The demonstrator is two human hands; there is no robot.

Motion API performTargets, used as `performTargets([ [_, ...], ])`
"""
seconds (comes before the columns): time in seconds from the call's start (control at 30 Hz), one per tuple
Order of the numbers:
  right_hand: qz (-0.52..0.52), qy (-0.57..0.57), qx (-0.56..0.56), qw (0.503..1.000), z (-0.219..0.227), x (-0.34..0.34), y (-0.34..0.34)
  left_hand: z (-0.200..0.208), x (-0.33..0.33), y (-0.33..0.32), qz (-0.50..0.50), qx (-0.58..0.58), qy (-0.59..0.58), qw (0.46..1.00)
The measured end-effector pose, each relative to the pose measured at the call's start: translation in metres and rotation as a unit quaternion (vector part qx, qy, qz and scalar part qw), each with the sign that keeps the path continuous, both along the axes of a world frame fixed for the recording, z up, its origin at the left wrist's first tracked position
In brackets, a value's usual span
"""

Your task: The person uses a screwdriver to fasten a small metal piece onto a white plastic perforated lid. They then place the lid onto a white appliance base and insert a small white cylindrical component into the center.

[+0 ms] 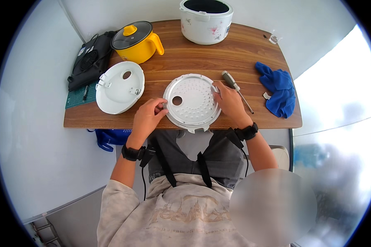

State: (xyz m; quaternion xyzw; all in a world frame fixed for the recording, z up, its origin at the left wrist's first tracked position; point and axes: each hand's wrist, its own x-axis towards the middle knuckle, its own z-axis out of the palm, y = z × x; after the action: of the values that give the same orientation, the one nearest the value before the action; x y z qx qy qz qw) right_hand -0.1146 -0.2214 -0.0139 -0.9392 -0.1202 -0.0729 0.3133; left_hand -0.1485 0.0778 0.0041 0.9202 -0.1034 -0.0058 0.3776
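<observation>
A round white rice cooker lid plate, dimpled and with one round hole left of its middle, lies near the table's front edge. Its notched tab juts slightly past that edge. My left hand pinches the plate's left rim between thumb and fingers. On the opposite side, my right hand is closed on the right rim, with some fingertips hidden. Left of the plate sits a white lid shell, hollow side up, with a hole and metal hinge pieces. A screwdriver with a grey handle lies just beyond my right hand.
At the back stand a white flowered rice cooker body and a yellow pot with a glass lid. A black device and green mat occupy the left end. A blue cloth and small clear cup are right.
</observation>
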Motion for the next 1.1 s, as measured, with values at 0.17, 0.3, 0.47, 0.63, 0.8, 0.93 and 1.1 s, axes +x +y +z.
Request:
performTargets([
  [0.17,0.002,-0.009,-0.001,1.0,-0.001,-0.001,0.0,-0.001,0.0,0.001,-0.005,0.004,-0.005,1.0],
  [0.3,0.005,-0.02,0.006,1.0,-0.002,-0.001,0.0,0.003,-0.002,0.001,-0.023,0.015,-0.011,1.0],
  [0.47,0.009,-0.052,0.004,0.999,-0.009,0.0,0.0,0.011,-0.006,0.0,-0.056,0.066,0.021,0.996],
  [0.63,-0.001,-0.092,-0.008,0.996,-0.016,-0.002,0.004,0.005,-0.017,-0.001,-0.089,0.088,-0.025,0.992],
  [0.8,-0.002,-0.104,-0.014,0.994,-0.014,-0.004,0.005,-0.003,-0.023,-0.007,-0.14,0.161,-0.064,0.975],
  [0.93,0.004,-0.105,-0.01,0.994,-0.012,-0.004,0.005,-0.015,-0.033,-0.016,-0.152,0.198,-0.131,0.959],
  [1.1,0.009,-0.118,-0.004,0.993,-0.011,-0.004,0.006,-0.021,-0.039,-0.024,-0.137,0.232,-0.141,0.953],
])
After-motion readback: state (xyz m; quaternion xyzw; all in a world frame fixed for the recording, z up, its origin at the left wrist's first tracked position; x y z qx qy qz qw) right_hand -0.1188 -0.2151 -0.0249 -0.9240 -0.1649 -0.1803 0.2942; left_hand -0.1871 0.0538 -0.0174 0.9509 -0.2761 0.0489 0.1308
